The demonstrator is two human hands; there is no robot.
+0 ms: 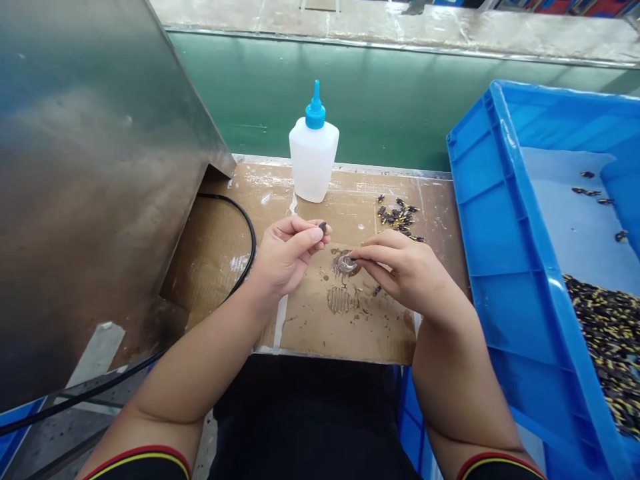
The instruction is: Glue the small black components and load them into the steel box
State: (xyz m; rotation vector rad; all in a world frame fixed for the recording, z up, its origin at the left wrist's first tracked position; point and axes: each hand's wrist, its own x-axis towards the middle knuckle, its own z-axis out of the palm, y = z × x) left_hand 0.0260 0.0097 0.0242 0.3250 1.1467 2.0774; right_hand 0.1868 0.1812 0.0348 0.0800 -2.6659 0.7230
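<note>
My left hand (290, 255) is closed in a pinch, with a small dark part (323, 228) between thumb and fingertips. To the right, my right hand (405, 267) is also pinched, its fingertips at the rim of a small clear round dish (345, 264). Something small and dark shows at those fingertips; its kind is too small to make out. The dish sits on a wet patch of the cardboard-covered bench (310, 327). Behind my right hand lies a loose pile of small black and yellow parts (397, 215). One similar part (377, 291) lies under that hand.
A white squeeze bottle (314, 160) with a blue nozzle stands at the back of the bench. On the right is a blue crate (523, 267) holding many black and yellow parts. A metal cabinet (100, 167) and a black cable (250, 230) are on the left.
</note>
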